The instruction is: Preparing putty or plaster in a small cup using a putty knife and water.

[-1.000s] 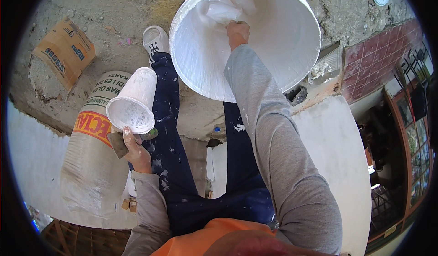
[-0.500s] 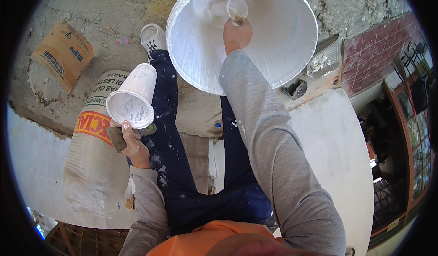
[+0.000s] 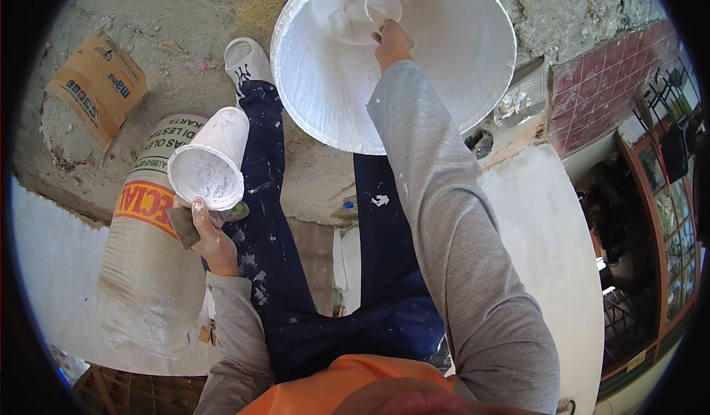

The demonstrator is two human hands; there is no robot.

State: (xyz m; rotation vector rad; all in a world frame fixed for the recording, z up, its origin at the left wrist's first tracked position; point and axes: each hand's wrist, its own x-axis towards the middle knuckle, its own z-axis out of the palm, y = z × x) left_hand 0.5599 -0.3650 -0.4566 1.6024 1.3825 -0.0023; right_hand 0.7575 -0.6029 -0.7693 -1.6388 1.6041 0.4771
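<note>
The right hand (image 3: 390, 42) reaches deep into the big white bucket (image 3: 473, 82), fingers closed round the rim of a small white cup (image 3: 383, 5) that sits low against the bucket's far wall, in the white paste there. The grip looks firm, thumb on the near side; how far the fingers wrap I cannot tell.

The left hand (image 3: 211, 237) is closed too, pinching the near lip of a second white cup (image 3: 209, 165) together with a flat scraper blade (image 3: 186, 226) tucked under it. This plaster-smeared cup is held out over the person's left knee, in front of a tall printed sack (image 3: 148, 267) standing on the rough floor.

To scoop well, I would judge the small cup should be tipped mouth-first into the paste and drawn up along the bucket wall, keeping the wrist steady so nothing slops over the paint-flecked dark trousers (image 3: 296, 282). The other cup wants holding level and close, ready to take the load.

As for direction: the left-hand cup lies nearly on its side, its long axis running from the hand up and away, mouth facing back toward the person, base pointing toward the white shoe (image 3: 246, 60). The cup in the bucket shows its open mouth upward toward the camera.
</note>
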